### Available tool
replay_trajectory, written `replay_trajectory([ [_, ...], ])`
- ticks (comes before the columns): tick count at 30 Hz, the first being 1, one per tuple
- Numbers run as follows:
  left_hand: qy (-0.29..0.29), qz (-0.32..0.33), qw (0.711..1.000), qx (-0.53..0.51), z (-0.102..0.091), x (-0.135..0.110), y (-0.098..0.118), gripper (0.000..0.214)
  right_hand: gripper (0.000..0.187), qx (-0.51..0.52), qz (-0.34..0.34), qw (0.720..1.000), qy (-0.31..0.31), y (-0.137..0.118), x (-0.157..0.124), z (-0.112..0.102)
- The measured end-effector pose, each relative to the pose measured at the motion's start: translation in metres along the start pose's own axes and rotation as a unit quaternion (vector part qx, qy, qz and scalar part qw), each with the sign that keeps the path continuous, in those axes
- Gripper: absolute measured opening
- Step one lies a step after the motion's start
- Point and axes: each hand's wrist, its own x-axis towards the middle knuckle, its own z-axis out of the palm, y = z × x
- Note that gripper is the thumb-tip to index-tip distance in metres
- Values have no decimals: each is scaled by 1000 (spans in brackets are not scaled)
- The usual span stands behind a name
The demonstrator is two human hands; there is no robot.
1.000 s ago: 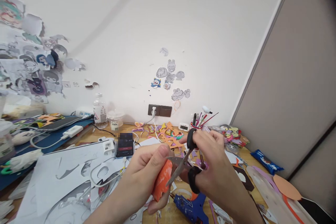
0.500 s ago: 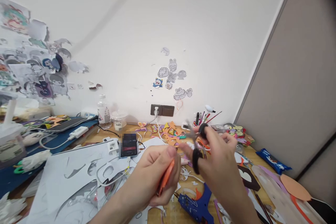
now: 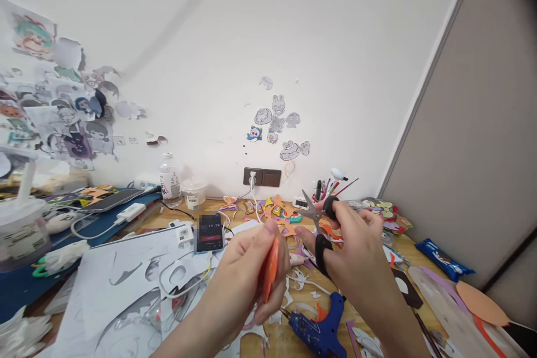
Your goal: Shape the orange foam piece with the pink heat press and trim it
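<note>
My left hand (image 3: 247,277) pinches a small orange foam piece (image 3: 271,268) edge-on between thumb and fingers, above the cluttered wooden table (image 3: 268,341). My right hand (image 3: 354,249) holds black-handled scissors (image 3: 321,218) with fingers through the loops; the blades stand apart and point up-left, away from the orange piece. A gap of a few centimetres separates the two hands. A blue glue gun (image 3: 321,327) lies on the table just below them.
White cut paper sheets (image 3: 113,285) cover the table's left. A phone (image 3: 210,232) on a cable, a water bottle (image 3: 170,179), a pen cup (image 3: 325,190) and coloured foam scraps (image 3: 272,210) line the back wall. A blue packet (image 3: 444,260) lies at right.
The scissors were cutting into the orange piece; my right hand has since lifted them up and to the right, clear of it. My left hand turned the orange piece edge-on.
</note>
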Motion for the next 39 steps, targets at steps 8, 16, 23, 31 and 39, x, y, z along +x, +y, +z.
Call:
replay_trajectory([
  [8,49,43,991,119,-3,1,17,11,24,297,84,946,-97,-4,-3,-7],
  [16,25,25,986,164,-2,3,13,15,9,463,77,882,-46,-11,-8,4],
  [23,99,81,978,167,-4,2,19,15,21,599,158,782,-63,-4,3,2],
  [31,240,154,935,212,3,0,18,5,27,660,215,718,-52,-10,3,-1],
  [39,269,208,893,295,-6,5,14,16,26,574,180,794,-89,-5,1,0],
])
